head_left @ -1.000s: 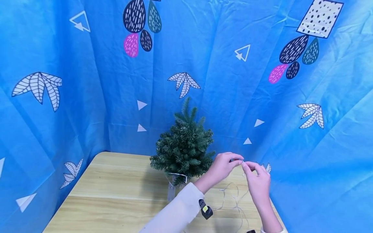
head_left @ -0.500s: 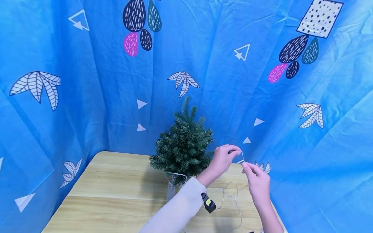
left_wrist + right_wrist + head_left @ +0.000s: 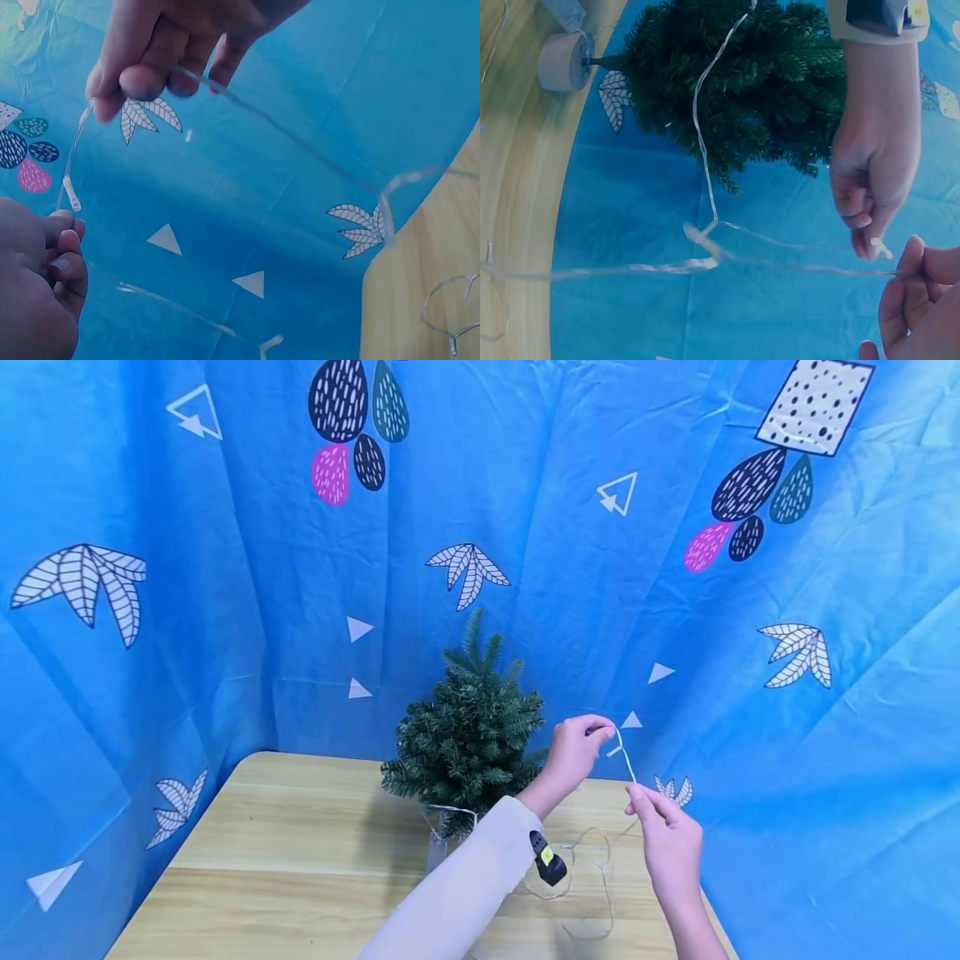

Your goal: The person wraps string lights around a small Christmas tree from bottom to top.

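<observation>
The fingers of the left hand (image 3: 573,749) and of the right hand (image 3: 673,852) are pinched together, each pair clamped on a thin string of lights (image 3: 627,766). The short stretch of wire between them looks nearly straight, with the left fingers higher in the head view than the right. Just below the left fingertips, a small pale bulb (image 3: 615,751) juts sideways from this stretch.

Beyond the right fingers, the string carries on past the hand, and thin loops of wire (image 3: 609,893) lie below both hands on the wooden tabletop (image 3: 300,852). A black device (image 3: 549,858) sits at the cuff of the white left sleeve (image 3: 457,885), behind the left fingers.

To the left of the left fingers stands a small green tree (image 3: 468,735), with a piece of white wire (image 3: 453,810) at its lowest branches. Farthest from the fingers hangs a blue patterned cloth (image 3: 300,568).
</observation>
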`<state>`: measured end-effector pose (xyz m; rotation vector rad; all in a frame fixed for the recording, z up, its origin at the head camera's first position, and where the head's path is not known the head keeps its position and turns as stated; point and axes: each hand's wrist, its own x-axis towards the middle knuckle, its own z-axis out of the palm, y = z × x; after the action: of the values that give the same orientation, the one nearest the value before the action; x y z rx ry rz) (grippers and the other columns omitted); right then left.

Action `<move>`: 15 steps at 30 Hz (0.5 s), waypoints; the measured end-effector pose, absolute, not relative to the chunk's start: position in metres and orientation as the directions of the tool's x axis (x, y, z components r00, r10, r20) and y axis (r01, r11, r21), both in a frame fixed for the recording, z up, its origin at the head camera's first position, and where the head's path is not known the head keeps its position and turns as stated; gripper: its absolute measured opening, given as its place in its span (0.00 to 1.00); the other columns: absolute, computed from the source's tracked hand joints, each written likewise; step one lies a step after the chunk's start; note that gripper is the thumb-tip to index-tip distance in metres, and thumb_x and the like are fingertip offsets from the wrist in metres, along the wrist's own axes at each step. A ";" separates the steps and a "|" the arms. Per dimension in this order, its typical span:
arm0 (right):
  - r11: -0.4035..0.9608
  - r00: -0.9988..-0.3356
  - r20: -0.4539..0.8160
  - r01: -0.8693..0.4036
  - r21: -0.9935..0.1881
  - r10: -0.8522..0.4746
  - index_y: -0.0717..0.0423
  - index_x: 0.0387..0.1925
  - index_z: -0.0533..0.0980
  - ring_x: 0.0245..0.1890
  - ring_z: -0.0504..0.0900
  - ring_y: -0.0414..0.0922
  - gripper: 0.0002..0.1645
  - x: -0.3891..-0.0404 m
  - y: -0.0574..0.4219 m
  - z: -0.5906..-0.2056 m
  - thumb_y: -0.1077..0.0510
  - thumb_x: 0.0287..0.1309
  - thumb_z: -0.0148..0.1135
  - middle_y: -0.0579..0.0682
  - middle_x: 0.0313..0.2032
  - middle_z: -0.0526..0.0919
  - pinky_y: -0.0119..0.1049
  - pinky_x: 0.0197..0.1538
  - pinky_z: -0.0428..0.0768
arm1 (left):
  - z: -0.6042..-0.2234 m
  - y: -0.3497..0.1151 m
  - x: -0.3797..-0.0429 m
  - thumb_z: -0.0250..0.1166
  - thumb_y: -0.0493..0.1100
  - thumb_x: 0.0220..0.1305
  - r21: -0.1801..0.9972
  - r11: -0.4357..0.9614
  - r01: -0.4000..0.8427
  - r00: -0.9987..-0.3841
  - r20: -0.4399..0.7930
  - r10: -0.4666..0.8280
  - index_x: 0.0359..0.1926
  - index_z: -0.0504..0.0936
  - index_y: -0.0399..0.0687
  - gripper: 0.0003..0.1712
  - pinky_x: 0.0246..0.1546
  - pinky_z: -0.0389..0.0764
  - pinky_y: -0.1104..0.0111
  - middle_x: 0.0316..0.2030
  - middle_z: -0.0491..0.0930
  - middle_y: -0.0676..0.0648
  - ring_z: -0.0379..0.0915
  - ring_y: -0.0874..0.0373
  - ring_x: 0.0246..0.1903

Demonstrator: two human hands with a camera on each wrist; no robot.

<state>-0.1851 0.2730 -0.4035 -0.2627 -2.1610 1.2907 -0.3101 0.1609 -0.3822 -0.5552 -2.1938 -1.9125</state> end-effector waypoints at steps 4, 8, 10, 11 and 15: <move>0.509 -0.788 0.392 -0.118 -0.853 0.475 0.53 0.32 0.86 0.32 0.71 0.40 0.17 -0.180 0.272 -0.402 0.44 0.66 0.66 0.37 0.37 0.86 0.33 0.32 0.67 | -0.381 0.162 -0.316 0.64 0.48 0.71 0.918 0.118 0.378 -0.923 0.363 0.129 0.41 0.89 0.58 0.07 0.23 0.72 0.71 0.29 0.83 0.59 0.71 0.64 0.23; 0.503 -0.786 0.373 -0.093 -0.859 0.492 0.52 0.32 0.86 0.36 0.73 0.40 0.19 -0.175 0.270 -0.400 0.42 0.65 0.66 0.39 0.38 0.85 0.31 0.35 0.69 | -0.381 0.163 -0.321 0.65 0.47 0.71 0.912 0.156 0.379 -0.925 0.368 0.097 0.40 0.89 0.58 0.06 0.26 0.73 0.72 0.35 0.86 0.59 0.71 0.66 0.25; 0.501 -0.785 0.371 -0.090 -0.861 0.496 0.52 0.32 0.86 0.36 0.73 0.40 0.19 -0.174 0.270 -0.400 0.42 0.65 0.66 0.39 0.37 0.85 0.30 0.37 0.69 | -0.380 0.163 -0.323 0.65 0.46 0.70 0.910 0.169 0.380 -0.925 0.370 0.087 0.40 0.90 0.57 0.06 0.28 0.74 0.72 0.37 0.87 0.58 0.72 0.67 0.26; 0.501 -0.784 0.372 -0.091 -0.861 0.497 0.52 0.32 0.86 0.37 0.74 0.39 0.19 -0.173 0.270 -0.400 0.41 0.65 0.65 0.38 0.37 0.85 0.29 0.37 0.70 | -0.380 0.163 -0.324 0.65 0.46 0.70 0.910 0.173 0.377 -0.926 0.369 0.082 0.40 0.90 0.57 0.07 0.28 0.75 0.72 0.37 0.87 0.57 0.72 0.67 0.27; 0.497 -0.774 0.388 -0.109 -0.861 0.501 0.53 0.33 0.87 0.40 0.76 0.35 0.19 -0.169 0.271 -0.400 0.42 0.65 0.66 0.38 0.35 0.86 0.25 0.41 0.71 | -0.381 0.162 -0.327 0.65 0.46 0.71 0.916 0.180 0.359 -0.933 0.352 0.071 0.41 0.90 0.57 0.07 0.32 0.77 0.71 0.39 0.88 0.57 0.74 0.67 0.29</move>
<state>-0.1691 0.2707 -0.3998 -0.3203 -2.1263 1.2823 -0.3275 0.1616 -0.3808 -0.4141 -2.2248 -1.8302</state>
